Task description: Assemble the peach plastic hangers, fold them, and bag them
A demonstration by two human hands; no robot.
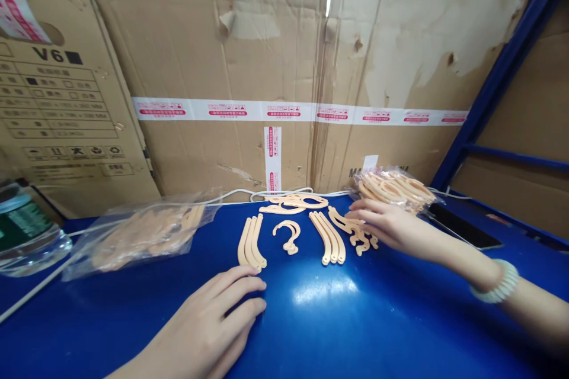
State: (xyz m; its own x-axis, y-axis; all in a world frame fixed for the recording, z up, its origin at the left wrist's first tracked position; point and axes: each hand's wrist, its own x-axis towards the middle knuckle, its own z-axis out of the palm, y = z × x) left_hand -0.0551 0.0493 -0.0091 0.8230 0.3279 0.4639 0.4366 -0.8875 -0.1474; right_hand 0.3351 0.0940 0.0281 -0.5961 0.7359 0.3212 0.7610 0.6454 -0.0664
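My left hand rests on the blue table with its fingers loosely stretched and nothing visible in them. Its index fingertip is at the lower end of a set of curved peach-coloured plastic arms. My right hand, with a pale band at the wrist, reaches over a small pile of peach plastic hooks. Its fingers are extended and partly hide the pile; contact is hard to make out. Between the hands lie a single hook and another set of curved arms. Behind them are flat looped pieces.
A clear bag of peach parts lies at left, beside a water bottle. Another filled bag sits at the back right, near a dark phone. A white cable runs along the cardboard wall; a blue frame post stands right.
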